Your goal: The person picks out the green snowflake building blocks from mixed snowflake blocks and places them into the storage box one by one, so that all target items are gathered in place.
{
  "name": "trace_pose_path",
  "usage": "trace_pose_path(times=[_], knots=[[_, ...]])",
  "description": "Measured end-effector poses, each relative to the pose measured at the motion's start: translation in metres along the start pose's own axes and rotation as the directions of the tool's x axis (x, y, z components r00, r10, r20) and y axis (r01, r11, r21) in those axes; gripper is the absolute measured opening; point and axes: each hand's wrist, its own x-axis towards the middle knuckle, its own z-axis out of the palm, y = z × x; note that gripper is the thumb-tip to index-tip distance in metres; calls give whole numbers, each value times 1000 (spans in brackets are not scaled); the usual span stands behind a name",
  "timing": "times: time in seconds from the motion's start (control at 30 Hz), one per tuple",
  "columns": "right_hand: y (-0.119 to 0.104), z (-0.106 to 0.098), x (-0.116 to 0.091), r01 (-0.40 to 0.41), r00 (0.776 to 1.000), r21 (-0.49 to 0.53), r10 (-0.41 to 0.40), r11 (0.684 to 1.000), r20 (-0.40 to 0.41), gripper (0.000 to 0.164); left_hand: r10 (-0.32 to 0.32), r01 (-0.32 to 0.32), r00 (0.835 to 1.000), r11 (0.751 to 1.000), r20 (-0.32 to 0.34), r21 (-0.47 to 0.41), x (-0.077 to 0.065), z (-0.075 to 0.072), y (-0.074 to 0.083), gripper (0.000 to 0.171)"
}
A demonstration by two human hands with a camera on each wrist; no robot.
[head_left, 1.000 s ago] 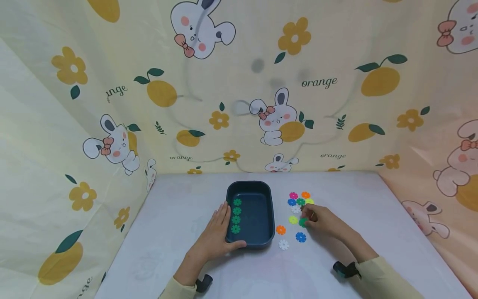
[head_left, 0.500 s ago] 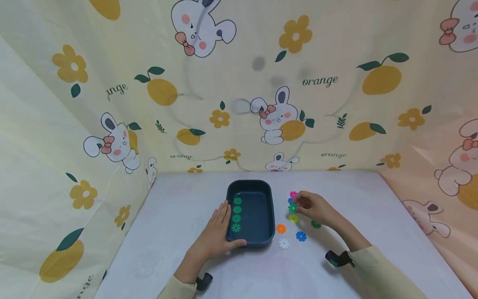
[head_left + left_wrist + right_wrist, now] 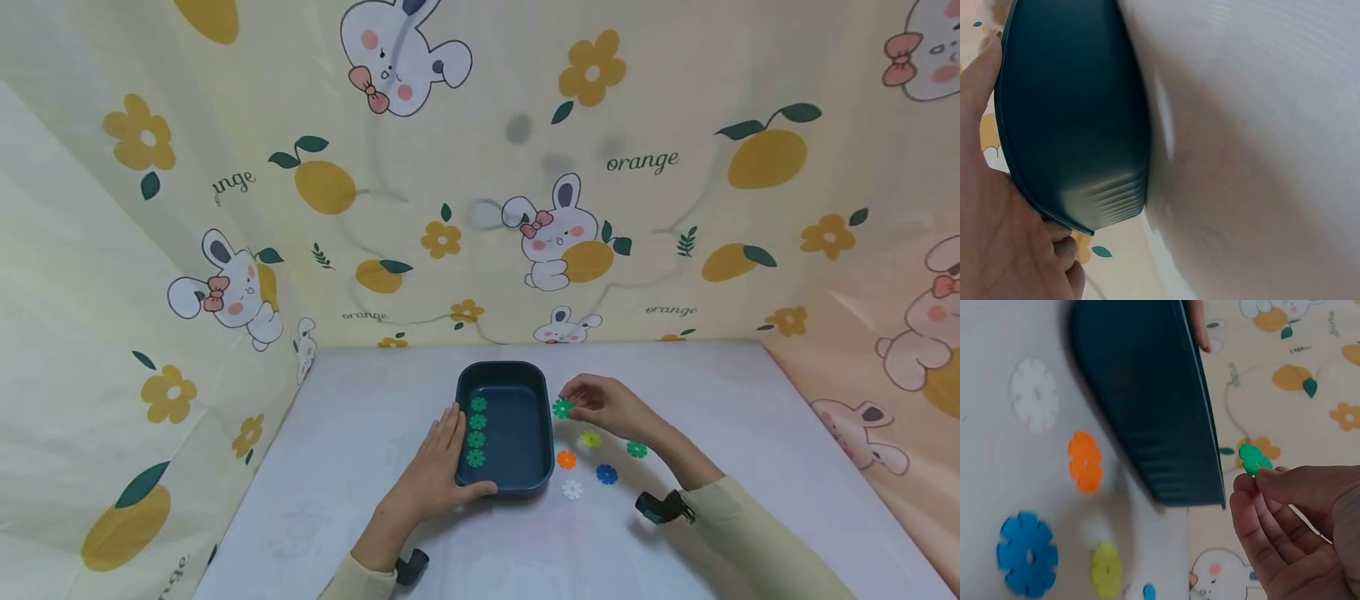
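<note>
A dark blue rectangular tray [image 3: 517, 437] stands on the white table. Several green snowflake building discs [image 3: 477, 422] lie in a column along its left inner side. My left hand [image 3: 433, 467] rests against the tray's left wall, fingers straight along it and thumb on the front rim. Just right of the tray, my right hand [image 3: 609, 405] pinches another green snowflake building disc [image 3: 562, 408] by its edge between thumb and fingers. In the right wrist view this green disc [image 3: 1252, 459] is held up beside the tray's rim.
Right of the tray lie loose discs: yellow [image 3: 591, 439], green [image 3: 637, 450], orange [image 3: 566, 459], blue [image 3: 607, 474] and white [image 3: 572, 489]. The right hand hides the farther cluster of discs. A patterned cloth [image 3: 420, 275] rises behind the table.
My right hand has picked a green disc from the pile and carried it left, up to the tray's right rim. The left hand has stayed in place on the tray.
</note>
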Motion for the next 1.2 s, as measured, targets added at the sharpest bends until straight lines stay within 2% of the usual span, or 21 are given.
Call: trace_pose_path(times=[0.27,0.57,0.77,0.97,1.2], knots=[[-15,16,16,98,989,77,-106,992,104,24,0,0,1000,1000,-3,-2,0,1,-1,129],[-35,44,36,107,958,109,-132,988,254,22,4,-4,1000,1000,1,-15,1,0,-1,127],[-41,59,48,141,928,63,-154,988,340,19,17,-17,1000,1000,2,-9,1,2,-4,126],[-44,71,59,171,884,-12,-148,985,443,17,23,-23,1000,1000,12,-7,-1,2,-5,126],[-40,81,72,189,844,-83,-118,979,524,17,18,-18,1000,1000,6,-3,0,1,-4,126]])
